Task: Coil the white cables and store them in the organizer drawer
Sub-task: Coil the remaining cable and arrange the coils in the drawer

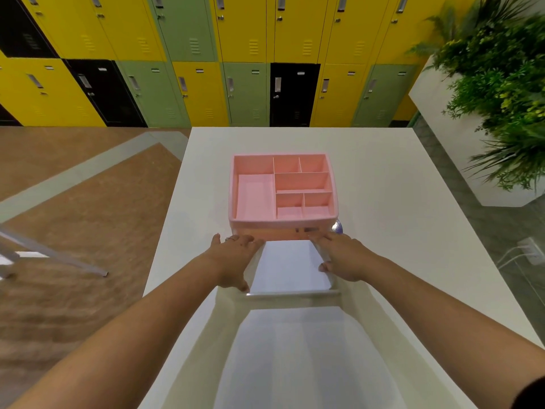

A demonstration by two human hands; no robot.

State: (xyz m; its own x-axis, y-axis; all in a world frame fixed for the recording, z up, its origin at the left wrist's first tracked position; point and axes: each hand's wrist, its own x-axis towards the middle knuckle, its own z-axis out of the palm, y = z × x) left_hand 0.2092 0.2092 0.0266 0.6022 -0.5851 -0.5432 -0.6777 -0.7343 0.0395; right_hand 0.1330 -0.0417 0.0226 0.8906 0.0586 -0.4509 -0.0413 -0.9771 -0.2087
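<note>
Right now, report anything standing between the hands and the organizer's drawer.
Nothing visible does. The left hand and the right hand rest on the side walls of the pulled-out drawer, which sticks out from the front of the pink organizer on the table.

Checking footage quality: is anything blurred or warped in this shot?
Head view: plants at right smeared by blur; lockers lean and bow from the wide lens; organizer fairly sharp; drawer walls look hazy, being see-through.
</note>
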